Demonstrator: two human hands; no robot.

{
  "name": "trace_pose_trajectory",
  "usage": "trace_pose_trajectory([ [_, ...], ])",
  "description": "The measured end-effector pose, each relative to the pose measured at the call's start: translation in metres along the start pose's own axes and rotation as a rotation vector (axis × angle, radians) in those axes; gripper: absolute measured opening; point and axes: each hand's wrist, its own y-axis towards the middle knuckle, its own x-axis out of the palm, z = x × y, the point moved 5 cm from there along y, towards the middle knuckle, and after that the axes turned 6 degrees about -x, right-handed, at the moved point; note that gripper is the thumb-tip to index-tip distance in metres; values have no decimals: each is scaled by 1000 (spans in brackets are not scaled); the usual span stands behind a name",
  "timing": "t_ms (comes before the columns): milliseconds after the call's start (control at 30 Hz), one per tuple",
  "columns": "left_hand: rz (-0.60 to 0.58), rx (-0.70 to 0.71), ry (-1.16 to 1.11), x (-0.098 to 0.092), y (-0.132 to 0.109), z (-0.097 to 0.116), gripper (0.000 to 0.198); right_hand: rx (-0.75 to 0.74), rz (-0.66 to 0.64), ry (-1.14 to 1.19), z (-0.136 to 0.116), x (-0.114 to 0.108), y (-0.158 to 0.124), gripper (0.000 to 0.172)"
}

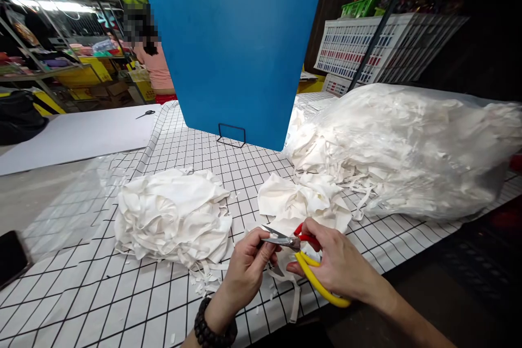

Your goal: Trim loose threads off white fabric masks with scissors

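My right hand [340,261] grips scissors [297,243] with one red and one yellow handle; the blades point left and stand apart. Between the blades, near my left hand's fingertips, is a small bit of white cloth. My left hand [248,261] pinches the end of a white fabric strap [295,299], which hangs down over the table edge. Behind my hands lies a small heap of white fabric pieces [304,198]. To the left sits a larger pile of white fabric pieces [171,212], with small white scraps [204,280] in front of it.
A checked cloth [134,293] covers the table. A blue board [236,49] stands upright on it. At right lies a big clear bag of white fabric [424,152]. A phone [12,258] is at far left, black scissors [145,114] beyond. A person [157,68] stands behind the board.
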Motion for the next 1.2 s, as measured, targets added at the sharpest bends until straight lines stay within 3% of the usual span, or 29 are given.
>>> trace_pose_trajectory([
  [433,-27,-22,-16,0,-1,-2,19,14,-52,-36,0,5,-3,38],
  [867,-23,-98,-100,0,-3,-4,22,-9,13,-31,4,10,-3,34],
  [967,-24,-119,-185,-1,-2,-8,21,-1,12,88,9,10,-5,40],
  [1100,-3,-90,-254,-10,-1,-12,20,107,6,511,37,3,-6,38],
  [1200,50,-52,-259,-20,-2,-9,20,230,259,729,81,-13,0,40],
])
